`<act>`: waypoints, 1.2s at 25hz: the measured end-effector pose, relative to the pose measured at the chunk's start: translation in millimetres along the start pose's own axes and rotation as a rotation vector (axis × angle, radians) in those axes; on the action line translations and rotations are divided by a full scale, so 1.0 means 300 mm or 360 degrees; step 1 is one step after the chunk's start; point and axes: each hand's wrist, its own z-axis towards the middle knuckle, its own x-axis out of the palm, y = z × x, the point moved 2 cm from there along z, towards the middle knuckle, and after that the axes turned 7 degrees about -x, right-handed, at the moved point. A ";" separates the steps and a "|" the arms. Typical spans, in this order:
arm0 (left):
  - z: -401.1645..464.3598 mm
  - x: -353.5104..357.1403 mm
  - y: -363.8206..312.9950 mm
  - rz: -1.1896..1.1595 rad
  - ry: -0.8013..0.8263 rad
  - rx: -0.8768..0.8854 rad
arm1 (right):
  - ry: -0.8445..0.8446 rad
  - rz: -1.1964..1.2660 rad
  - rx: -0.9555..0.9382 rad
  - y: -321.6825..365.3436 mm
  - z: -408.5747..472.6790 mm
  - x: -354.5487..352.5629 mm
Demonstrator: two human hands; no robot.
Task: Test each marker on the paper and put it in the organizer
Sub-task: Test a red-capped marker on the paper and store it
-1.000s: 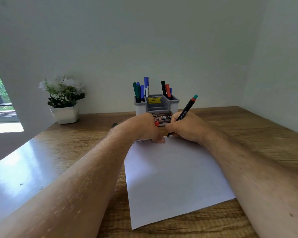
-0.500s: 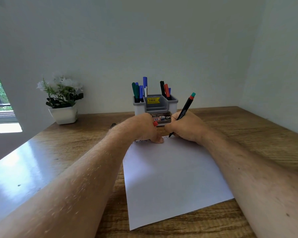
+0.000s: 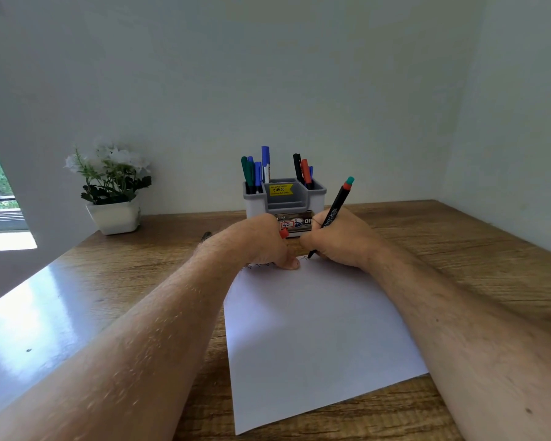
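- A white sheet of paper [image 3: 312,329] is lying on the wooden desk [image 3: 458,249], its near corner pointing toward the viewer, with both forearms reaching over it from the near edge.
- The left hand [image 3: 258,243] is resting on the far left part of the paper with its fingers curled, the thumb pressing flat on the sheet; a small red cap [image 3: 283,233] is showing at its fingertips, gripped there.
- The right hand [image 3: 337,241] is sitting just right of it, fingers closed around a black marker [image 3: 333,214] that is tilting up and to the right, its tip touching the paper at the far edge and its red-and-teal end pointing upward.
- Small dark marks [image 3: 261,265] are showing along the far edge of the paper beside the left thumb.
- Just beyond the hands, a grey organizer [image 3: 315,194] is standing on the desk, holding green and blue markers [image 3: 255,170] in its left compartment and black, red and blue ones in its right.
- Far left, a white pot of white flowers [image 3: 112,186] is standing near the wall.
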 end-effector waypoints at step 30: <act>-0.107 -0.114 -0.044 -0.1360 -0.0101 0.0029 | -0.0246 0.1553 0.0099 0.057 0.012 -0.031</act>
